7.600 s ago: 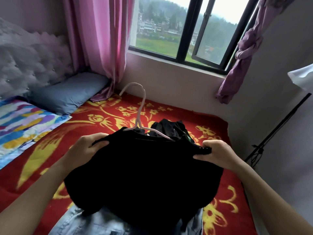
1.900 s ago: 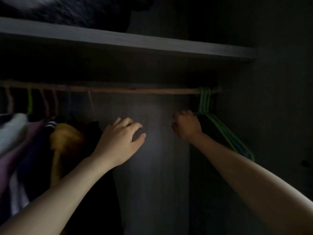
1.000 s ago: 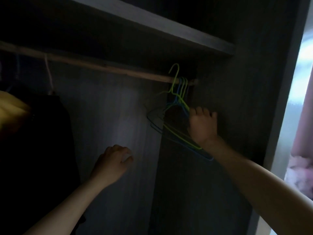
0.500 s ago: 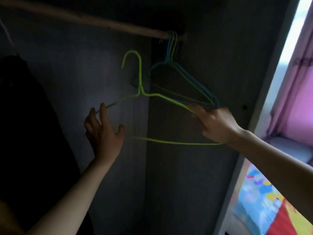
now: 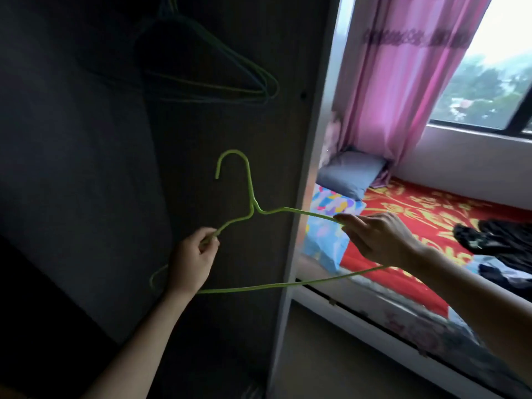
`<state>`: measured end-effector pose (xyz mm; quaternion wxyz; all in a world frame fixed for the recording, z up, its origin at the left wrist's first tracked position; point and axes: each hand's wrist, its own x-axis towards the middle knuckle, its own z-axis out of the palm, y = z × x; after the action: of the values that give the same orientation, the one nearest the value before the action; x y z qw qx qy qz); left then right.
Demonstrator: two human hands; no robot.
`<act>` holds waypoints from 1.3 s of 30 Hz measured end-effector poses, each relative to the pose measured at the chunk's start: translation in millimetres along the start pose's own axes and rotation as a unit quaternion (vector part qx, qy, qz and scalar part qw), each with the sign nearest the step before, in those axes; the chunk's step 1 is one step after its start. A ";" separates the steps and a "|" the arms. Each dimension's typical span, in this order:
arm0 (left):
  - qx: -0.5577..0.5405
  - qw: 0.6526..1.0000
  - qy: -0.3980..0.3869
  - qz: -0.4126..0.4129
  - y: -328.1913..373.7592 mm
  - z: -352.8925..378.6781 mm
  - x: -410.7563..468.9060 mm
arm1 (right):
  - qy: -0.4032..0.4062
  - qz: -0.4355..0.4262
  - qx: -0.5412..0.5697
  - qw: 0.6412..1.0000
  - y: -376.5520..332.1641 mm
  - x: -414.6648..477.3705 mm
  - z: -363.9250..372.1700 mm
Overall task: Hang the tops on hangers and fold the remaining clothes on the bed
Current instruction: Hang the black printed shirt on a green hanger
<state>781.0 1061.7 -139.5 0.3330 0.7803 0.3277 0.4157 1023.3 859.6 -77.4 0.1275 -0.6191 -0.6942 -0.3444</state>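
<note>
I hold the thin lime-green wire hanger (image 5: pixel 251 194) in front of the dark wardrobe interior (image 5: pixel 86 139), hook upright. My left hand (image 5: pixel 193 260) curls its fingers round the left shoulder wire, and my right hand (image 5: pixel 380 240) pinches the right shoulder wire between thumb and fingers. The hanger's lower bar runs under both hands and crosses the pale front edge of the wardrobe's side panel (image 5: pixel 305 197), which stands between me and the bed with the red and yellow blanket (image 5: pixel 417 208). A bundle of green and blue wire hangers (image 5: pixel 266 92) hangs above. On the bed lie dark crumpled clothes (image 5: pixel 495 243), a grey pillow (image 5: pixel 348 174) and a multicoloured cloth (image 5: pixel 325 226), beside the pink curtain (image 5: pixel 403 82).
</note>
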 end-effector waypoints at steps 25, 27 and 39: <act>-0.110 0.897 -0.310 0.295 218.8 473.2 -246.4 | -0.060 0.591 0.043 0.803 103.2 -530.5 -173.8; -0.109 0.881 -0.303 0.348 224.6 505.9 -243.0 | -0.069 0.627 0.133 0.764 120.0 -525.6 -171.1; -0.185 0.805 -0.402 0.395 269.8 711.0 -201.1 | -0.164 0.721 0.223 0.635 285.7 -554.4 -116.6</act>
<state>1372.3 575.4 -319.9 0.3796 0.8633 -0.2553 0.2133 1376.3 356.5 -235.3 0.3537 -0.9219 -0.0917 0.1291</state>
